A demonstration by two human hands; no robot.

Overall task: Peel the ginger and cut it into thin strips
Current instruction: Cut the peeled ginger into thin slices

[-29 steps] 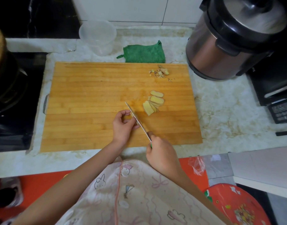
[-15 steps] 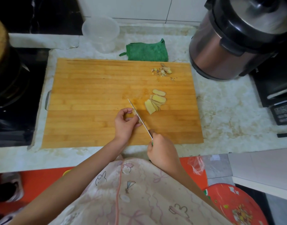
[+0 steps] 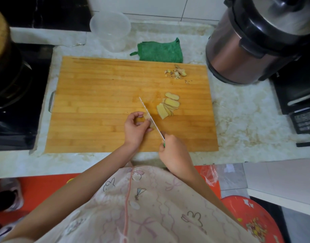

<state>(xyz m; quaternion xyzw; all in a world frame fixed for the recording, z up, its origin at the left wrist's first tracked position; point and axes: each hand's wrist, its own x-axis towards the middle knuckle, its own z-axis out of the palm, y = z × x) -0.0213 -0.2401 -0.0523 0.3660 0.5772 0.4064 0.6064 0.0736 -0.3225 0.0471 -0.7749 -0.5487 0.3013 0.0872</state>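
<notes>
Nearest the camera, a pale printed garment (image 3: 133, 207) fills the bottom of the view, cut off by the lower edge, and a red stool (image 3: 252, 216) is clipped at the bottom right corner. Two bare arms reach up onto the cutting board (image 3: 98, 102). The right hand (image 3: 173, 155) is wrapped tight round the handle of the one knife (image 3: 144, 106), and only a sliver of green handle peeks out of the fist! The left hand (image 3: 135, 128) is curled over, fingertips and thumb pinching the ginger piece (image 3: 148, 118) against the board just left of the blade. That piece is pale, blurred and half hidden by the fingers, so I can't make out its shape. The blade runs diagonally away from the right hand, its tip pointing to the far left, right alongside the ginger. Just beyond and to the right, a fan of cut slices (image 3: 168, 106) lies on the board: at least five, but they overlap too much for a sure count. Further on, near the far right corner of the board, sits one small heap of peel scraps (image 3: 177, 73), too small to number. Past the board on the marbled table (image 3: 238, 120): one folded green cloth (image 3: 159, 52), one clear plastic container (image 3: 110, 30), and one big metallic cooker (image 3: 247, 50), its top cut off by the frame.
</notes>
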